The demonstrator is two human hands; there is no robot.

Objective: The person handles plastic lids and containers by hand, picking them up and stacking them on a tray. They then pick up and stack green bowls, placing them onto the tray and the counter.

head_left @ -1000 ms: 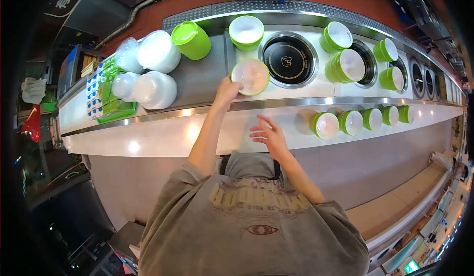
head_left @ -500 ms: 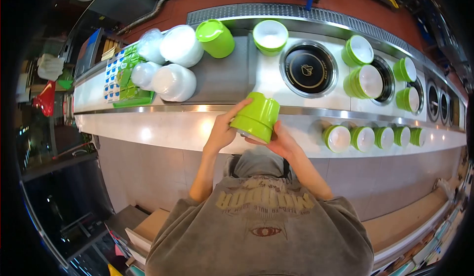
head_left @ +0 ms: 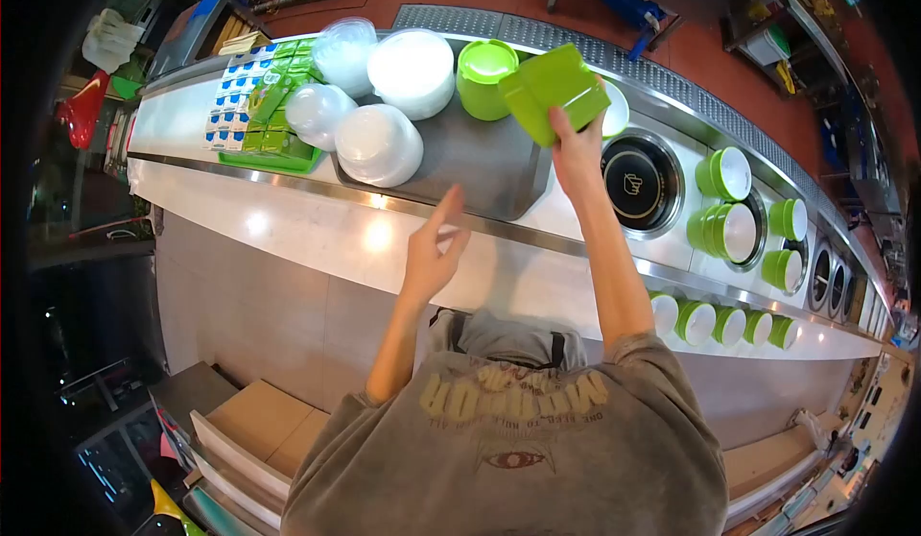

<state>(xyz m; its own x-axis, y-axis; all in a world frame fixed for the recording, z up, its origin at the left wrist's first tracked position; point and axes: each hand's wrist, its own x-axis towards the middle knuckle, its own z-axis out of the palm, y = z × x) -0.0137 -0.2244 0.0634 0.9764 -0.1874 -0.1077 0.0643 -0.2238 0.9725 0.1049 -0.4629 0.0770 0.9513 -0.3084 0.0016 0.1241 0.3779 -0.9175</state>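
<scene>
My right hand [head_left: 578, 157] is wrapped round the lower side of a green container [head_left: 554, 93], which is tilted over the back part of the counter. That container partly hides a white-lined green bowl [head_left: 615, 111] behind it. To its left stands another green container [head_left: 486, 79] at the back of a grey tray [head_left: 480, 166]. My left hand [head_left: 435, 253] is in the air near the tray's front edge, fingers apart and nothing in it. Stacks of white bowls [head_left: 411, 73] and clear plastic lids [head_left: 343, 56] are left of the green container.
Blue-and-white and green packets [head_left: 230, 104] lie on a green tray [head_left: 278, 161] at the left. Round black cooktops [head_left: 641, 183] are set in the counter. Green bowls [head_left: 734, 233] stand on the right, with a row of several more [head_left: 696, 322] on the front ledge.
My right hand has carried the green container up and right, toward the back of the counter. My left hand has let go of it and moved slightly left. The view has shifted.
</scene>
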